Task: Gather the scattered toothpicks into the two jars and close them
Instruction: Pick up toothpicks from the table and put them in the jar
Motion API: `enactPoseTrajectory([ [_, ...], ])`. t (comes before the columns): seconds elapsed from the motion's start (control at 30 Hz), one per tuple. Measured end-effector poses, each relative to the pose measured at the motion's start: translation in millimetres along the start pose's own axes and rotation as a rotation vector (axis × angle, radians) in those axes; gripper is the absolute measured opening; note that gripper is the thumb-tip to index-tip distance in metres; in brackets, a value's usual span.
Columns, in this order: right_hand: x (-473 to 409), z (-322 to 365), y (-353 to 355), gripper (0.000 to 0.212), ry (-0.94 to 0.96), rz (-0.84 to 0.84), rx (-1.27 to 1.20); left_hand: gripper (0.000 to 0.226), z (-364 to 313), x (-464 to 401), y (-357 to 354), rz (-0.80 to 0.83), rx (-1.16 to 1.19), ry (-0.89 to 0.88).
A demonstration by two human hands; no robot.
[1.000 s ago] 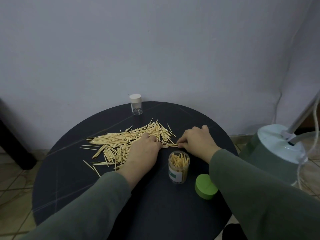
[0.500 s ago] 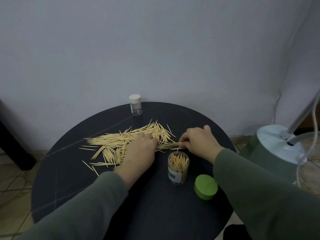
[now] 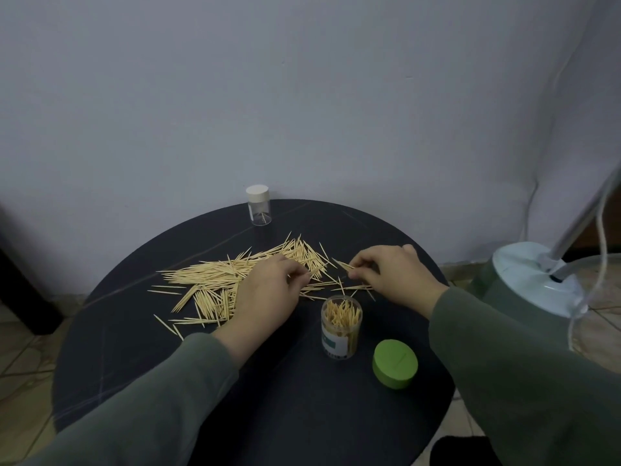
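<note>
1. While both hands worked on the round black table [image 3: 127, 358], the right hand [image 3: 391, 275] pinched a few toothpicks [image 3: 342, 265] between thumb and fingertips.
2. The left hand [image 3: 268, 294] lay curled on the loose pile [image 3: 228, 280]; it seemed to nip some sticks, though its fingers hid the grip.
3. Just below the two grips stood the open jar [image 3: 341, 326], partly filled.
4. Its green lid [image 3: 395, 363] lay beside it.
5. Beyond the pile stood the small capped jar [image 3: 258, 210].

left hand [image 3: 265, 294] hides some toothpicks [image 3: 215, 284].
</note>
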State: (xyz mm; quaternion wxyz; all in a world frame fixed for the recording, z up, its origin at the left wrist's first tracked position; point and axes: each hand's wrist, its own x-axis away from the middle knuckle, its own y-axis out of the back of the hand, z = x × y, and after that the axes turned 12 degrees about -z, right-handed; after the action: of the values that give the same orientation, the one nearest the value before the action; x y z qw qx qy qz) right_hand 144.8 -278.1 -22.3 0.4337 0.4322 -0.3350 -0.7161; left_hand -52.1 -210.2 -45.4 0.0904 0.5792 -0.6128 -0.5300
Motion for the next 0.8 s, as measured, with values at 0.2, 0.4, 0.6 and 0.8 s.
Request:
enactPoseTrajectory([
  [0.2, 1.0, 10.5, 5.2, 0.009, -0.063, -0.048, -0.418, 0.01, -9.2, -3.0, 13.4, -0.043, 0.398, 0.189],
  [0.4, 8.1, 27.7, 18.7, 0.017, -0.038, -0.071, -0.685, 0.009, -25.5, 0.3, 31.1, 0.003, 0.856, 0.417],
  [0.6, 15.7, 32.0, 19.1, 0.012, -0.038, -0.024, -0.804, 0.014, -36.3, 8.6, 39.6, 0.157, 0.994, 0.445],
  [0.8, 20.3, 28.9, 19.7, 0.012, -0.067, 0.012, -0.82, 0.009, -31.7, 9.4, 40.5, 0.313, 0.974, 0.394],
])
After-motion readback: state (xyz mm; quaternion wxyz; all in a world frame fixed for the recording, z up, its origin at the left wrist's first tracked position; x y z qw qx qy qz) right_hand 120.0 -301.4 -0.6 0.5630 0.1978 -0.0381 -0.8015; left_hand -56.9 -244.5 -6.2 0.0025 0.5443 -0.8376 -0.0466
